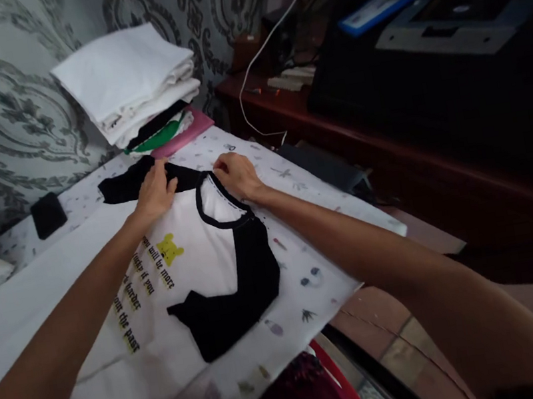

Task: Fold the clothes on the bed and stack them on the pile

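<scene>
A white shirt point(205, 256) with black sleeves, a black neckband, a yellow bear and black lettering lies spread on the patterned white table cover point(304, 247). My left hand point(156, 188) rests on the upper part of the shirt, by the far black sleeve, fingers somewhat apart and nothing held in them. At the neckband's far right edge is my right hand point(237, 175), its fingers closed on the collar. The near black sleeve lies bent toward the table's front edge.
Folded clothes point(131, 79) are stacked at the back against the patterned wall. A black phone point(48, 215) lies at the left. On the right stands a dark red wooden desk point(336, 128), with a white cable point(245, 88) hanging in front.
</scene>
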`<state>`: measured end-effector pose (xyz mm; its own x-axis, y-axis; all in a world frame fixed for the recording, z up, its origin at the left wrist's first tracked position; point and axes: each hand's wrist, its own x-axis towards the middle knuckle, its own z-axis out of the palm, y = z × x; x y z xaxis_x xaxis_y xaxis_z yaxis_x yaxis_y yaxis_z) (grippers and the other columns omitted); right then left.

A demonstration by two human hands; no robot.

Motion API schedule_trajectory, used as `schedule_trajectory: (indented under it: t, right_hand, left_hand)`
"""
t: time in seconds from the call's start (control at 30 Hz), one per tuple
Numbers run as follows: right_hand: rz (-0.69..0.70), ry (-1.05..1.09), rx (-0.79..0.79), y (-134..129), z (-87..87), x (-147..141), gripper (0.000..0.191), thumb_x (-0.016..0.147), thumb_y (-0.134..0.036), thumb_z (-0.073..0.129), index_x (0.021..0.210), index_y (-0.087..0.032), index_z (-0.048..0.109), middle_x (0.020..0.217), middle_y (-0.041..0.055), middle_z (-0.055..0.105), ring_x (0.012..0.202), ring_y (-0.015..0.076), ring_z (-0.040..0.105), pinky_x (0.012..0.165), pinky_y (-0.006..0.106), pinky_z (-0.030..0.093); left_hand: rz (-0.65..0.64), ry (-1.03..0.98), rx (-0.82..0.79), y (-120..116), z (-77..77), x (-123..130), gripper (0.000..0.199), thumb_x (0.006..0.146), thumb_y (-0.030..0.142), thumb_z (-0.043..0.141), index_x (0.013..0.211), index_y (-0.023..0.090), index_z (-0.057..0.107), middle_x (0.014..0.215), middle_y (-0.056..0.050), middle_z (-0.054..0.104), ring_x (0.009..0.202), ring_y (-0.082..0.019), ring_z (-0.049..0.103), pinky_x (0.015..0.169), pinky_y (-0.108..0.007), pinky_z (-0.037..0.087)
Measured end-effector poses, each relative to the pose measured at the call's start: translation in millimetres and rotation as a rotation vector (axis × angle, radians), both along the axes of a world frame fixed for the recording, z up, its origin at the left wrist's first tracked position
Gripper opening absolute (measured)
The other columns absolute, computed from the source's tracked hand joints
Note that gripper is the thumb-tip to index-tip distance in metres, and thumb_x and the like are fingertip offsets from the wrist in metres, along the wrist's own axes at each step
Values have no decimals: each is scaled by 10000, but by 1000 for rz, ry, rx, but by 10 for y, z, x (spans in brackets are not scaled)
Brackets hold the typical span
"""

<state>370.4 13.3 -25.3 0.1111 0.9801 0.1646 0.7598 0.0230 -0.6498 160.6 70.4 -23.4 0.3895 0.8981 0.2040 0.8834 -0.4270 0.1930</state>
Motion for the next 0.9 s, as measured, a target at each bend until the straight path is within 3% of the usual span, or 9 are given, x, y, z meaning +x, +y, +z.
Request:
schedule_trajectory:
  t: [0.1,0.2,0.37,0.53,0.6,0.67,0.77,0.83,0.9]
  right_hand:
    - [40,-16,-58,-279,64,150,257,900,-168,479,1001,-139,713,988,87,713,883,193,609,811,289,439]
    - [97,-74,-133,-721,135,297,239,929,-255,494,925,-151,710,903,73,705,819,188,597,766,290,426]
    - [121,-126,-204,-1313,167,313,231,913,-360,560,864,-171,684,912,64,676,797,182,582,744,301,414]
    - [93,-107,-239,-1417,185,295,119,806,-224,581,698,-184,613,753,13,615,726,161,541,669,281,379]
    - [72,-64,-268,-1428,184,340,139,799,-213,553,668,-188,593,674,-1,579,673,155,523,631,277,372]
    - [55,-100,-247,-1463,169,382,133,798,-213,548,679,-186,600,718,17,603,703,167,543,647,283,391]
    - [36,-228,-133,-1542,143,385,120,807,-211,562,864,-175,661,958,82,657,844,215,591,713,309,435]
    - [66,-266,-39,-1571,143,347,294,822,-187,549,1097,-165,651,1146,120,637,914,230,610,751,323,460]
    - [172,-279,21,-1552,159,298,436,839,-159,524,1270,-170,590,1273,128,603,964,231,624,790,328,476]
  left_hand:
    - [-77,14,-61,-435,-114,-4,552,990,385,365,1472,116,367,1501,-214,473,1416,-326,417,1155,-534,339]
    - [-98,56,-124,-892,-196,58,607,1012,448,285,1504,94,323,1606,-234,322,1516,-337,246,1209,-572,222]
    - [-197,16,-137,-1441,-246,200,647,1012,493,281,1507,76,307,1623,-253,274,1534,-335,193,1225,-565,206]
    - [-375,-57,-169,-1672,-210,209,632,1014,481,301,1522,110,244,1630,-229,269,1535,-298,206,1226,-516,252]
    - [-405,-80,-165,-1714,-167,176,600,1008,460,336,1508,139,258,1619,-209,291,1522,-293,241,1213,-507,283]
    - [-390,-87,-127,-1753,-107,143,546,989,421,395,1450,134,334,1547,-214,376,1460,-313,340,1169,-514,343]
    - [-335,-59,-66,-1815,-11,124,380,947,363,477,1247,130,500,1276,-184,549,1216,-325,512,1033,-518,449]
    - [-330,-35,-71,-1859,31,138,281,936,347,503,1122,144,560,1140,-146,579,1091,-311,538,969,-502,476]
    - [-374,-39,-100,-1916,49,167,276,942,354,509,1111,147,583,1159,-143,578,1102,-305,531,987,-489,467]
